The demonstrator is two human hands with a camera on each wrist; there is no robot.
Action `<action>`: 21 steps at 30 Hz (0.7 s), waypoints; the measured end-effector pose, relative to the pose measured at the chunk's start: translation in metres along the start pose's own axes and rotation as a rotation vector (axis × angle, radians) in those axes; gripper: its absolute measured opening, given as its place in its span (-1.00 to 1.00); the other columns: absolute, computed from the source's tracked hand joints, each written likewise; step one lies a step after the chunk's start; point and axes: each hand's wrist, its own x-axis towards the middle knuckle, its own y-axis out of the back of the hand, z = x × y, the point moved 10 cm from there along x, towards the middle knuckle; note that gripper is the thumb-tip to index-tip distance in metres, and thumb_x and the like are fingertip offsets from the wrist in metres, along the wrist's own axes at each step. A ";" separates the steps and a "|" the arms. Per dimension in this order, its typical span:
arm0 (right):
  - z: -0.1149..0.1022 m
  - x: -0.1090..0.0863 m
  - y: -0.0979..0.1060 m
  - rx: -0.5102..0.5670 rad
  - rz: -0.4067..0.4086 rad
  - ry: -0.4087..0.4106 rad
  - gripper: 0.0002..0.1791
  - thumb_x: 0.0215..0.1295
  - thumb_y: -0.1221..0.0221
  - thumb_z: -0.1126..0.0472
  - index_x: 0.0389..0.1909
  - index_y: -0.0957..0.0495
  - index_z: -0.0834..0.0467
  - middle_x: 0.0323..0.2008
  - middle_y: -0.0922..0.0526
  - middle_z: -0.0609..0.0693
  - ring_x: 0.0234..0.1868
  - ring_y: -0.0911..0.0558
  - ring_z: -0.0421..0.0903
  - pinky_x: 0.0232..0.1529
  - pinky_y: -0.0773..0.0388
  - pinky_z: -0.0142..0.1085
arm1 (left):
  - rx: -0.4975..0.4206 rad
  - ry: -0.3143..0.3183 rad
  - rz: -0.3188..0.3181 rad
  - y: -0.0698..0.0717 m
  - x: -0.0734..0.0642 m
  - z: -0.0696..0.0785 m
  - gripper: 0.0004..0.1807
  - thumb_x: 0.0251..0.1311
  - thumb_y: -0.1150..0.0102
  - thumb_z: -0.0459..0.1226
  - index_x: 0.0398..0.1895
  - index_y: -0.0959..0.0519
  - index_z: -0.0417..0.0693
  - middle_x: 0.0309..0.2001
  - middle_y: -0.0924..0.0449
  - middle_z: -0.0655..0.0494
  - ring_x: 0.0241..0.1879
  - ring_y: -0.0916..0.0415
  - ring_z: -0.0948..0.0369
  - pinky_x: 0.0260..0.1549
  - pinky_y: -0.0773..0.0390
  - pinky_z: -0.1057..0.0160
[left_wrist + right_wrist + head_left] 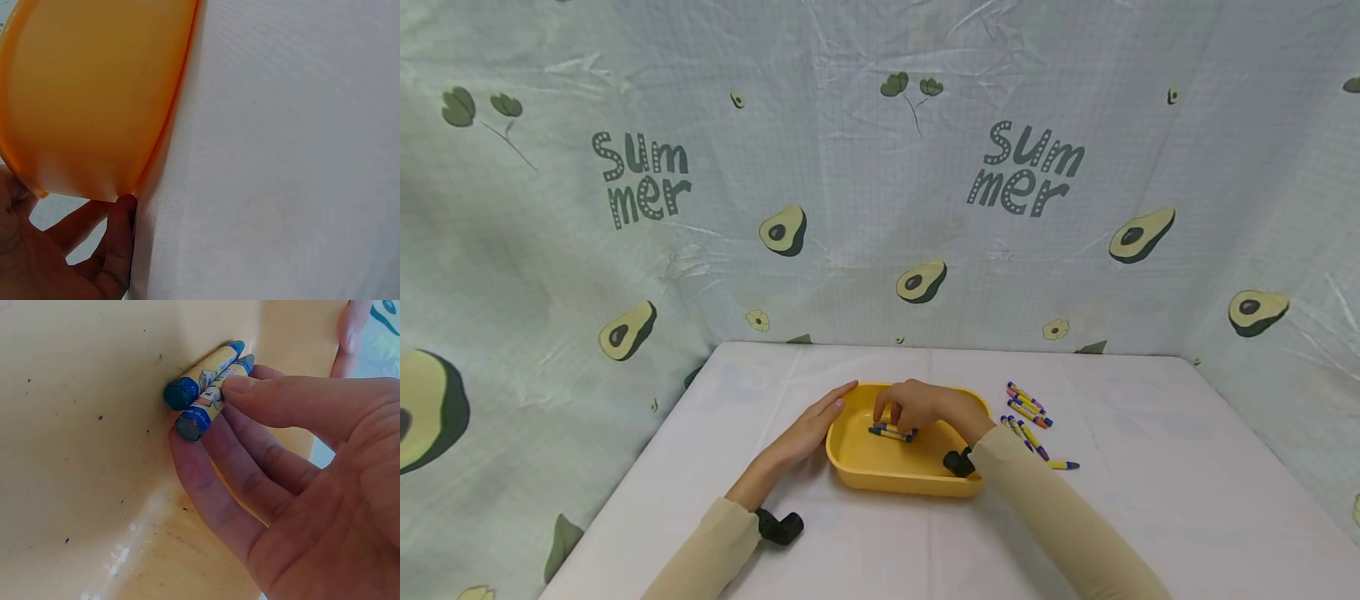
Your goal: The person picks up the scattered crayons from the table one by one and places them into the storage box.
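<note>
A shallow yellow plastic tray sits on the white-covered table. My right hand reaches down into it and pinches a grey-tipped crayon between thumb and fingers. Right alongside that one, on the tray floor, lies a second crayon with a blue-green end and the same yellow wrapper. My left hand rests against the tray's left side, its fingers stretched along the outer wall. In the left wrist view, fingertips touch the tray's end low down, close to the tablecloth.
Several yellow-wrapped crayons lie in a loose group right of the tray, with one more crayon nearer the front. A patterned curtain hangs behind the table. Black wrist cameras stick out beside both sleeves.
</note>
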 end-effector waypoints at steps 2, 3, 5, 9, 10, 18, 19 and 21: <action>0.001 0.000 0.001 0.004 0.000 -0.007 -0.58 0.30 -0.24 0.47 0.08 -0.68 0.00 -0.07 -0.70 0.02 -0.15 -0.62 -0.11 0.04 -0.71 -0.20 | 0.004 -0.001 -0.002 0.000 0.000 0.000 -0.44 0.71 0.44 -0.14 0.67 -0.06 0.00 0.67 0.02 -0.12 0.66 0.08 -0.12 0.63 0.09 -0.21; 0.001 0.000 0.001 0.007 -0.001 -0.010 -0.57 0.29 -0.23 0.48 0.09 -0.68 0.00 -0.07 -0.71 0.03 -0.14 -0.63 -0.11 0.04 -0.71 -0.20 | 0.006 -0.003 -0.002 0.000 0.000 0.000 -0.44 0.71 0.44 -0.14 0.67 -0.06 0.00 0.67 0.02 -0.12 0.66 0.08 -0.12 0.63 0.09 -0.21; 0.002 0.000 0.002 0.009 -0.002 -0.011 -0.55 0.28 -0.21 0.50 0.10 -0.68 0.01 -0.08 -0.72 0.03 -0.13 -0.64 -0.11 0.04 -0.72 -0.20 | 0.009 -0.002 -0.001 0.000 -0.001 0.000 -0.44 0.71 0.43 -0.13 0.67 -0.06 0.01 0.67 0.02 -0.11 0.66 0.08 -0.12 0.62 0.09 -0.21; 0.003 -0.002 0.006 0.000 0.003 -0.010 -0.52 0.26 -0.20 0.51 0.13 -0.67 0.03 -0.10 -0.73 0.03 -0.13 -0.66 -0.12 0.00 -0.73 -0.23 | 0.013 -0.002 0.003 0.001 0.000 0.001 -0.44 0.71 0.42 -0.11 0.67 -0.07 0.02 0.67 0.01 -0.11 0.65 0.06 -0.13 0.62 0.08 -0.22; 0.003 -0.003 0.007 -0.001 0.005 -0.011 -0.52 0.27 -0.21 0.50 0.14 -0.66 0.03 -0.10 -0.73 0.03 -0.14 -0.66 -0.12 -0.02 -0.73 -0.24 | 0.014 0.001 0.005 0.001 0.000 0.000 -0.44 0.71 0.42 -0.11 0.67 -0.07 0.03 0.67 0.00 -0.11 0.65 0.05 -0.12 0.62 0.07 -0.22; -0.001 -0.019 0.017 0.045 0.009 0.002 -0.53 0.29 -0.23 0.47 0.19 -0.64 0.07 -0.03 -0.72 0.07 -0.15 -0.67 -0.09 -0.11 -0.74 -0.24 | 0.009 0.002 0.005 0.000 0.001 -0.001 -0.44 0.71 0.41 -0.12 0.67 -0.08 0.01 0.67 -0.01 -0.12 0.65 0.04 -0.12 0.62 0.07 -0.20; -0.001 -0.021 0.018 0.048 0.009 0.008 -0.52 0.28 -0.22 0.47 0.20 -0.63 0.07 -0.02 -0.72 0.07 -0.14 -0.67 -0.09 -0.09 -0.75 -0.23 | 0.004 0.002 0.004 0.000 0.001 -0.002 -0.44 0.71 0.41 -0.12 0.66 -0.08 0.01 0.67 -0.01 -0.11 0.65 0.04 -0.11 0.63 0.07 -0.20; -0.002 -0.027 0.022 0.047 0.013 0.017 -0.51 0.29 -0.21 0.46 0.22 -0.62 0.07 0.00 -0.72 0.07 -0.12 -0.68 -0.09 -0.07 -0.75 -0.21 | -0.002 0.001 0.005 0.001 0.001 -0.002 -0.44 0.71 0.41 -0.12 0.66 -0.08 0.00 0.67 -0.01 -0.11 0.66 0.05 -0.11 0.63 0.08 -0.19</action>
